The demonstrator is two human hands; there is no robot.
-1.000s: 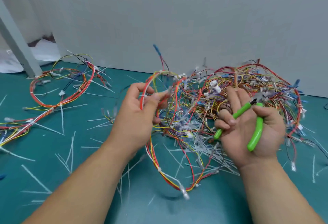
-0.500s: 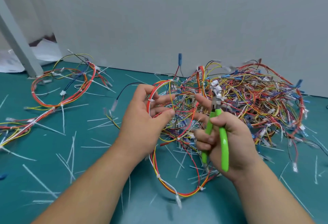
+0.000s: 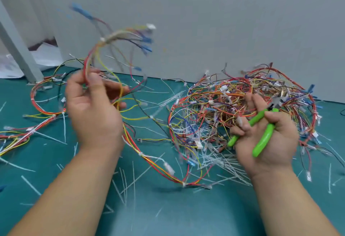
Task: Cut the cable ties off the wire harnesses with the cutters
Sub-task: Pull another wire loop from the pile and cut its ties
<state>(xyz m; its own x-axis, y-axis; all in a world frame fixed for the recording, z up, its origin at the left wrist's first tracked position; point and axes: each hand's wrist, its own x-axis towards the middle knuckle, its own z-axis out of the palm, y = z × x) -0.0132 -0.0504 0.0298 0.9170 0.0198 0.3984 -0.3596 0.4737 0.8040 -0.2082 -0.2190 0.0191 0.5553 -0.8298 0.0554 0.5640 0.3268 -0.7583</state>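
Note:
My left hand [image 3: 93,108] grips a wire harness [image 3: 112,52] of red and yellow wires and holds it raised at the left. Its blue and white connectors are blurred in the air, and its lower end trails down onto the green mat [image 3: 168,213]. My right hand [image 3: 265,136] lies palm up at the right, holding the green-handled cutters [image 3: 261,133], whose jaws point up and away to the right. A big tangled pile of harnesses [image 3: 233,105] lies behind and beside my right hand. A white cable tie [image 3: 140,154] still wraps the trailing part of the held harness.
Loose harnesses [image 3: 43,103] lie on the mat at the left. Several cut white ties [image 3: 220,163] are scattered over the mat, thickest in front of the pile. A grey wall [image 3: 205,20] closes the back, and a grey slanted leg [image 3: 16,48] stands at far left.
My left hand has pulled one harness out of the pile and swung it up and left. My right hand with the cutters has drawn back to the right and turned palm up.

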